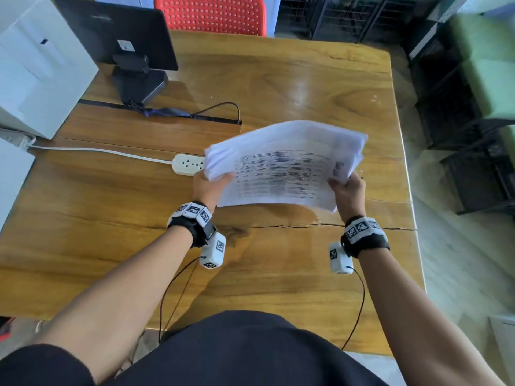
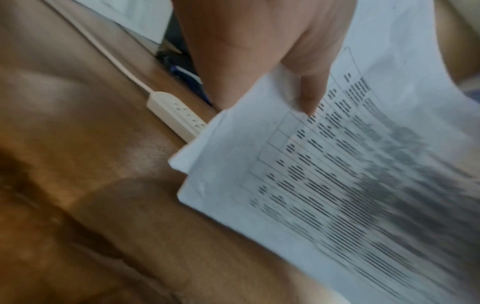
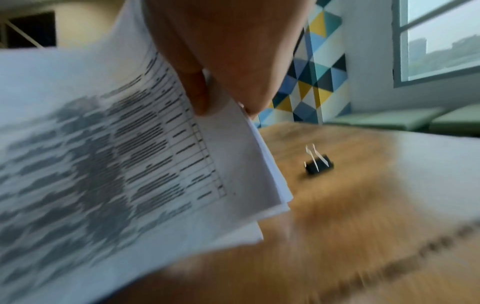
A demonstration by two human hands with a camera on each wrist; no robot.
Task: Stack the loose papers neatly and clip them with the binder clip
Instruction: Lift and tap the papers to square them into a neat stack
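A sheaf of printed white papers (image 1: 284,165) is held up off the wooden table (image 1: 278,87), its edges uneven. My left hand (image 1: 209,185) pinches its left edge, thumb on top of the papers (image 2: 337,185). My right hand (image 1: 347,190) pinches the right edge, thumb over the papers (image 3: 103,164) and fingers behind. A black binder clip (image 3: 318,165) with silver handles sits on the table beyond the right hand, in the right wrist view; in the head view it is almost hidden behind that hand.
A white power strip (image 1: 188,163) with its cord lies just left of the papers. A black monitor (image 1: 119,34) on a stand and a white box (image 1: 36,68) stand at the far left. A red chair (image 1: 211,13) is beyond the table. The table's right edge (image 1: 409,190) is close.
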